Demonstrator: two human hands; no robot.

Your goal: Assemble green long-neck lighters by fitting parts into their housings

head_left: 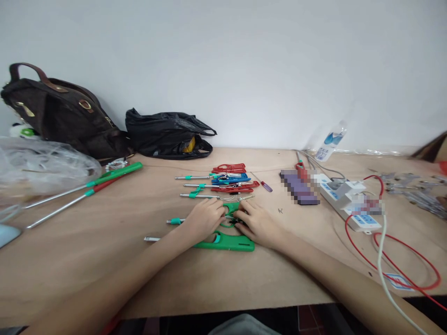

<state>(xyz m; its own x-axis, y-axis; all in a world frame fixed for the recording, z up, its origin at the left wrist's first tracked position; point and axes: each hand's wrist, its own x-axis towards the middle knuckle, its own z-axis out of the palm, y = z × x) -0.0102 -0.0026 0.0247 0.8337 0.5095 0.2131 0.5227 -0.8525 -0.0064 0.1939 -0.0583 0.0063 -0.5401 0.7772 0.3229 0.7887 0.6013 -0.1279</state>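
My left hand (209, 216) is closed on the left side of an opened green long-necked lighter (230, 208). On its right side, the bent fingers of my right hand (256, 223) pinch the same lighter, where small dark parts and a thin green wire show. My fingers hide much of its inside. A metal lighter tube (174, 221) with a teal band sticks out left of my left hand. Nearer me, under my left wrist, lies another green lighter (232, 242). Beyond my hands are opened red lighter casings (233, 187) and a blue lighter casing (237, 178), with wires and metal tubes.
A small purple screwdriver (266, 186) lies behind my right hand. To the right are a blurred purple object (299, 187), a white power strip (361, 222) and looping red cable (436, 274). Finished-looking lighters (117, 173), a black plastic bag (164, 132) and a backpack (66, 116) occupy the left.
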